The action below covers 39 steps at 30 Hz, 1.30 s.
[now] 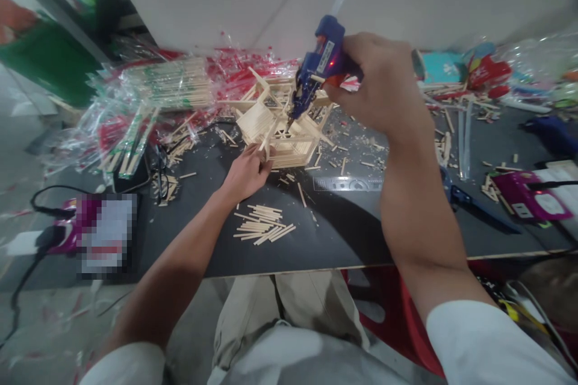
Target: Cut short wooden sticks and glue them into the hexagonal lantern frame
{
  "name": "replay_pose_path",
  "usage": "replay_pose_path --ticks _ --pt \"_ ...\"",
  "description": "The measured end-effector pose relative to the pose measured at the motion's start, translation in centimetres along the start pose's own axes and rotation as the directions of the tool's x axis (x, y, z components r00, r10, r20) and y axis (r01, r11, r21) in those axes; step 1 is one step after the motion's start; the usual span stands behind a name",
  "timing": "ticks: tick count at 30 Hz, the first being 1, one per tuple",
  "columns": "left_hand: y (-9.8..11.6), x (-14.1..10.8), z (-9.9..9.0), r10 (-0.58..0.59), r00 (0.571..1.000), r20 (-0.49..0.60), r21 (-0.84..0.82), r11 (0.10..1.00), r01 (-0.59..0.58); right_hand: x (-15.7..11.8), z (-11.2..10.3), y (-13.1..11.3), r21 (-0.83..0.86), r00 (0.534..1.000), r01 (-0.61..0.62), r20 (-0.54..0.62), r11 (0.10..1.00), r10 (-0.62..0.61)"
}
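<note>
My right hand point(374, 81) is wrapped round a blue glue gun point(321, 63), raised over the table with its nozzle pointing down. A clear glue stick rises from the gun's back end. Below the nozzle stands a pale wooden stick structure point(289, 147) with several slatted panels. At the structure's near left edge, the fingers of my left hand point(247, 173) are closed on part of it. A loose pile of short wooden sticks point(264, 224) lies on the table in front of my left hand.
Plastic-wrapped stick bundles point(167, 84) lie at the back left. A clear ruler point(347, 184) sits right of centre. Purple power strips point(530, 195) with cables, blue pliers-like tools point(481, 207) and sticks are at the right. The table's front edge point(311, 271) is near my lap.
</note>
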<state>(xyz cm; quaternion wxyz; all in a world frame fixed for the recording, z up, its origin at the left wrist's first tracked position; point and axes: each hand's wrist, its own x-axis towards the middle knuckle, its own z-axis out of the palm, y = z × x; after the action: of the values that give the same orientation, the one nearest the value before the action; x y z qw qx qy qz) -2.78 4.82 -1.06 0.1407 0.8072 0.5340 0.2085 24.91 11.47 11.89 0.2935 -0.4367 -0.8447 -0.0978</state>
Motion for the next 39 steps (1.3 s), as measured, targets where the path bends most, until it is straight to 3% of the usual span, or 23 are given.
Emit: replay_pose_path --ticks 12,21,29,33,39 --pt "-2.2 0.5 0.5 0.082 0.996 -0.033 -0.043 0.996 -0.084 0.3 -0.2 -0.5 0.048 1.000 -0.001 0.003 0.999 0.001" --pt "-1.8 0.3 0.5 0.054 0.998 -0.023 -0.034 0.998 -0.055 0.4 0.6 0.1 0.094 0.998 0.041 0.036 0.995 -0.044" --pt "-1.2 0.2 0.2 0.026 1.000 0.003 -0.044 0.999 -0.026 0.1 1.8 0.1 0.091 1.000 0.016 -0.014 0.996 -0.015" --pt "-0.9 0.1 0.1 0.016 1.000 0.005 -0.054 0.998 -0.015 0.2 2.7 0.5 0.105 0.998 0.058 0.026 0.993 -0.061" --pt "-0.6 0.1 -0.1 0.008 1.000 0.013 -0.055 0.998 -0.008 0.2 2.6 0.0 0.103 0.997 0.031 0.065 0.994 -0.038"
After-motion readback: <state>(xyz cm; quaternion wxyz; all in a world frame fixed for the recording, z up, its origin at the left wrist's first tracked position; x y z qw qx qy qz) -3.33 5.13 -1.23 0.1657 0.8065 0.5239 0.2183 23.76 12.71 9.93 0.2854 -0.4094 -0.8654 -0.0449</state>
